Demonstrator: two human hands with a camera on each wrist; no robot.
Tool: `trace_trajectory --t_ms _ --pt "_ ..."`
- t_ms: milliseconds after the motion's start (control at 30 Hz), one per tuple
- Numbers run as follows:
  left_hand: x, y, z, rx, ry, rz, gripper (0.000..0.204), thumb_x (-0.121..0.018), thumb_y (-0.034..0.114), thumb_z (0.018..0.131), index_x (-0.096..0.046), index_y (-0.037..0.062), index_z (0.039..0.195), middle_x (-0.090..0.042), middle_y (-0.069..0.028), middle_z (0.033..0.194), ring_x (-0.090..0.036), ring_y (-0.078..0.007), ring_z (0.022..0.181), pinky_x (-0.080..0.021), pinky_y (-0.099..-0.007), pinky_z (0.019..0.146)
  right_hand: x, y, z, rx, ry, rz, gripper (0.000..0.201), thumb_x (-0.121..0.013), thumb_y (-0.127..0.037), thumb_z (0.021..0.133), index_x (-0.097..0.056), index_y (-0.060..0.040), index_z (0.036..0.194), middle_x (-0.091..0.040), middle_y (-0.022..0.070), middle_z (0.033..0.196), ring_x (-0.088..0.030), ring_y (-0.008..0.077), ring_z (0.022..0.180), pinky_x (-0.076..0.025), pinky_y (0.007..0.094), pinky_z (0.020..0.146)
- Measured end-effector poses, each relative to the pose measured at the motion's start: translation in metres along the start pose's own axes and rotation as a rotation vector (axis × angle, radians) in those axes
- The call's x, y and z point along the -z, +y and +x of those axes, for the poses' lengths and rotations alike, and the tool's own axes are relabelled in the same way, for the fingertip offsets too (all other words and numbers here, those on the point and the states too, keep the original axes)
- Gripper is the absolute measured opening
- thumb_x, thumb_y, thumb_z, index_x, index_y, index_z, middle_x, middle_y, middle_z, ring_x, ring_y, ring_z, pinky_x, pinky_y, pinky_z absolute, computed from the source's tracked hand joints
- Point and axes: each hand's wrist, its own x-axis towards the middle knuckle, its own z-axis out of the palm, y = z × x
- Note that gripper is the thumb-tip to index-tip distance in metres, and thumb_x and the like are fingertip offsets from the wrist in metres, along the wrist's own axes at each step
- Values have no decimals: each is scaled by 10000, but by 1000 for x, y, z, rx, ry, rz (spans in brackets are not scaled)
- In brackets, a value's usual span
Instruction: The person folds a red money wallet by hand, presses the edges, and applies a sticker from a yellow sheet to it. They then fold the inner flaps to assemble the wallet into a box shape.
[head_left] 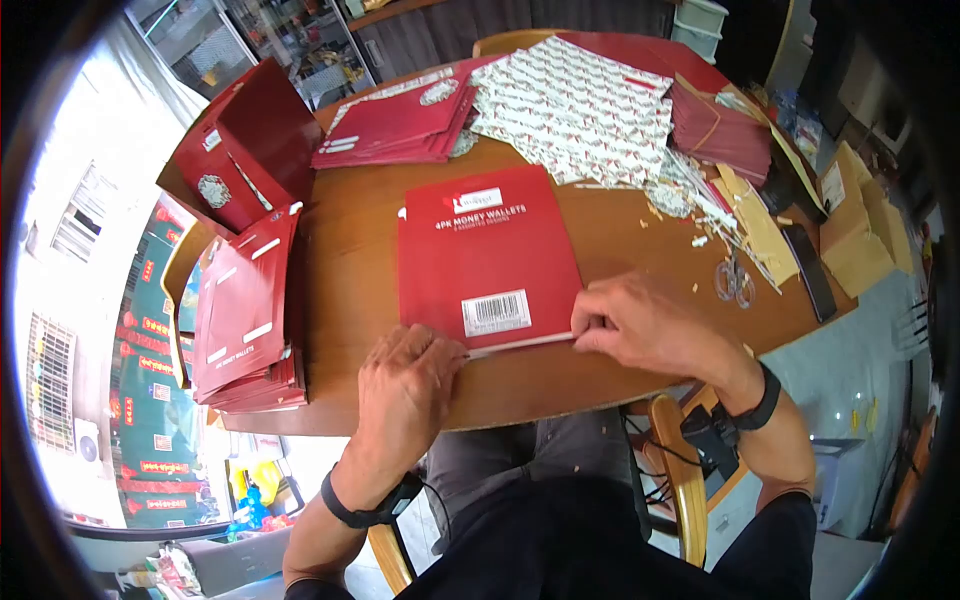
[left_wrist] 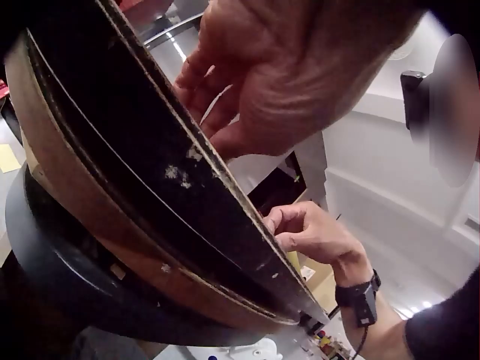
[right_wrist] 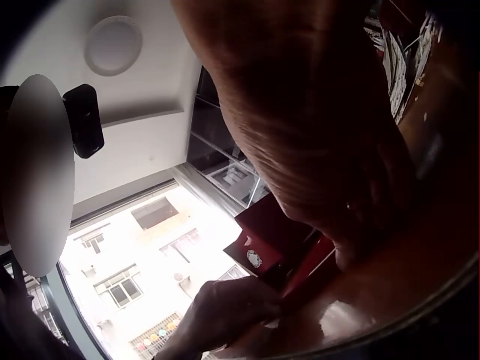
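A flat red money wallet packet [head_left: 490,255], printed "4PK MONEY WALLETS" and bearing a barcode label [head_left: 497,313], lies on the wooden table [head_left: 350,290] in front of the person. Its near edge shows a thin pale strip [head_left: 520,346]. At the near left corner, the left hand [head_left: 408,385] holds that edge with bent fingers. Thumb and fingers of the right hand [head_left: 640,325] pinch the near right corner. The left wrist view shows the left hand [left_wrist: 274,82] from below, above the table's rim, with the right hand [left_wrist: 311,236] beyond.
Stacked red packets [head_left: 245,300] stand at the table's left edge, below a red box [head_left: 245,150]. More red packets [head_left: 400,120] and patterned sheets [head_left: 570,105] cover the back. To the right lie scissors [head_left: 735,283], a phone [head_left: 808,270], paper scraps and a banded red stack [head_left: 715,130].
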Motion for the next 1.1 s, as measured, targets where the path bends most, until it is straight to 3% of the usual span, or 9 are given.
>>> trace_trajectory --t_ms 167,267,333,467,600,733,833,967,1100 --pt "9 -6 -10 -5 5 -29 139 -804 7 812 -736 40 929 -715 -112 960 -685 -347 945 -561 -446 853 -4 -9 -1 7 -67 14 137 -755 -119 879 -719 -1 939 -752 168 905 -727 374 853 -553 443 757" --pt "21 -4 -17 91 52 -72 336 -832 29 819 -697 15 1127 -689 -167 1102 -674 -377 1027 -558 -444 899 -11 -19 -3 14 -22 66 132 -755 -121 886 -721 -4 935 -748 156 873 -726 324 778 -552 414 713" --pt "28 -3 -22 188 177 -46 669 -850 83 844 -541 -9 1431 -616 -229 1288 -617 -394 1189 -546 -465 946 -12 -29 -4 -42 1 167 129 -760 -122 907 -712 -2 918 -731 134 822 -710 239 719 -548 364 667" --pt "30 -9 -45 353 324 -177 1041 -871 67 856 -198 -13 1646 -356 -277 1596 -556 -383 1351 -531 -483 1080 -21 -58 -8 -44 67 241 86 -719 -73 908 -657 -14 898 -718 142 808 -752 277 728 -577 385 638" --pt "31 1 -57 517 358 -769 1119 -820 15 909 -12 28 1682 -104 -263 1730 -390 -412 1533 -421 -505 1231 -45 -80 -9 72 149 256 99 -718 -69 911 -627 -30 906 -707 127 814 -743 281 711 -578 381 630" --pt "21 1 -54 543 498 -1133 1125 -834 15 902 -27 33 1685 -144 -268 1710 -321 -415 1571 -397 -530 1240 -69 -94 -5 181 173 171 134 -767 -49 886 -635 -26 890 -713 107 782 -736 233 662 -576 346 603" --pt "10 -13 -57 472 491 -677 1148 -861 35 883 -39 33 1684 -177 -262 1696 -283 -407 1588 -386 -551 1239 -76 -97 0 176 165 131 131 -763 -51 893 -635 -24 903 -713 107 776 -732 224 644 -575 347 593" --pt "2 -14 -59 508 517 -704 1170 -883 50 865 -49 30 1684 -201 -264 1684 -245 -402 1601 -370 -574 1241 -80 -104 2 126 189 238 145 -733 -69 919 -595 -32 896 -696 123 796 -727 287 679 -565 399 592" --pt "-4 -9 -53 462 543 -862 1164 -857 18 879 -13 23 1681 -225 -255 1682 -380 -372 1534 -431 -519 1213 -85 -105 3 64 225 295 153 -744 -55 906 -593 -40 883 -694 113 795 -725 277 678 -562 392 593"
